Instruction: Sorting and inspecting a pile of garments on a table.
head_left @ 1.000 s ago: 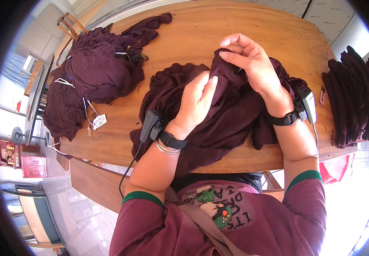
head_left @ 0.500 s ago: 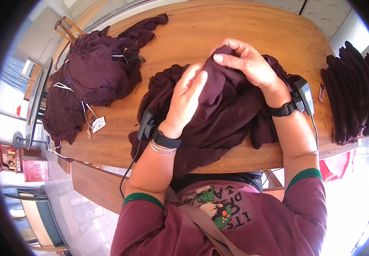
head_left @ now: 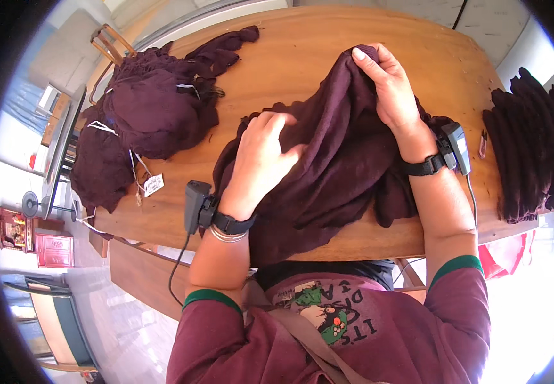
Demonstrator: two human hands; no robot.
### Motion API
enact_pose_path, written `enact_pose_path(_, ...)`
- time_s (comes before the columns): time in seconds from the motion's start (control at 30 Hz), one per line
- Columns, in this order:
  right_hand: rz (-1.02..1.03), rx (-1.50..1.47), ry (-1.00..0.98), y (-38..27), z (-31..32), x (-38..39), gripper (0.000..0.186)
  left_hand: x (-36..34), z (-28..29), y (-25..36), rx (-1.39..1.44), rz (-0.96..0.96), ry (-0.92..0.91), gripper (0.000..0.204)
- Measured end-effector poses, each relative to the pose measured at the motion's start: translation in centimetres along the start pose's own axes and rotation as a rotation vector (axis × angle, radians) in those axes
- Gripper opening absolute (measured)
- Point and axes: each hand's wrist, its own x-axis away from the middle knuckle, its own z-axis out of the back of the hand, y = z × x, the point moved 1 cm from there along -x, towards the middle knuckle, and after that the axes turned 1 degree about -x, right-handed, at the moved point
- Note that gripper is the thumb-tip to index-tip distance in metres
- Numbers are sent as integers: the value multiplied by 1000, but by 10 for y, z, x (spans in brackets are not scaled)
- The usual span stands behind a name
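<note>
Step in hand, by judgement: holding up and sorting out one edge of a dark maroon knit garment [head_left: 328,173], heaped on the near middle of a wooden table [head_left: 283,45]. In the right hand [head_left: 392,89]: a firm pinch, thumb on top and fingers behind, on the gathered peak of the garment, high above the remaining cloth. At the left hand [head_left: 261,157]: no evident grip, fingers loosely bent, thumb set apart; poised over the garment's left part, contact with the fabric impossible to tell. For the next move, presumably: a secure right-hand hold, a left-hand closing on a nearby fold, and gentle, even tension to avoid stretching the knit. In material: soft, limp and matt, falling in long diagonal folds from the pinched peak and bunching into rounded creases toward the near table edge. To the left: a loose, rounded pile of like-coloured knitwear [head_left: 146,115], with white ties [head_left: 103,127] and a flat paper tag [head_left: 153,185]. To the right: a row of narrow, roll-like folded knit pieces [head_left: 530,153], nearly black, side by side; just beside them, a small slim tool [head_left: 483,144] with pinkish parts, too small to identify.
</note>
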Motion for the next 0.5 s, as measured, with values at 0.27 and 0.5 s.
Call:
enact_pose_path(0.27,75,-38,7,-17,2,-2,13,56,45,-49,-150,260,-277,35)
enact_pose_path(0.5,233,-135,178,-42,-1,0,14,27,139,-26,-359,-25,551,30)
